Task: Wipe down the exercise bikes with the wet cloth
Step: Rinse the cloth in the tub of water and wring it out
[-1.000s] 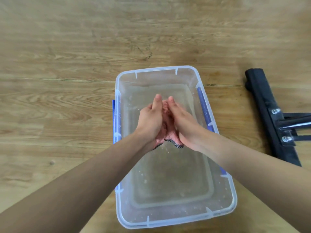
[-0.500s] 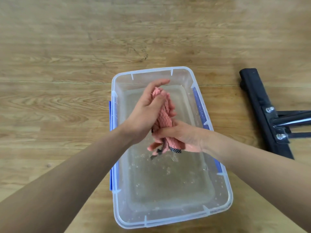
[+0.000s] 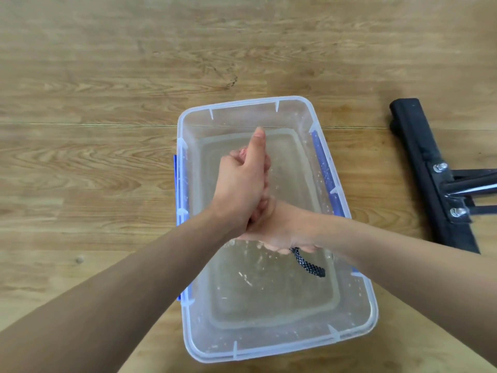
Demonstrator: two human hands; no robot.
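A clear plastic tub [image 3: 360, 329] with blue side clips holds shallow water on the wooden floor. Over it, my left hand [image 3: 242, 184] grips the upper part of the pink cloth [image 3: 243, 151], of which only a small bit shows above my fingers. My right hand [image 3: 279, 230] sits just below and grips the cloth's lower part. The cloth's black-and-white hanging loop [image 3: 309, 265] dangles from under my right hand. Drops and ripples mark the water below. The black base bar of an exercise bike [image 3: 427, 168] lies on the floor at the right.
Wooden plank floor [image 3: 107, 103] surrounds the tub on all sides. Bolts and metal tubes [image 3: 462, 189] join the bike's base bar at the right edge of view.
The hands went from pressing the cloth between flat palms to gripping it one above the other. The pink cloth, plainly showing half a second ago, is now almost hidden in both fists.
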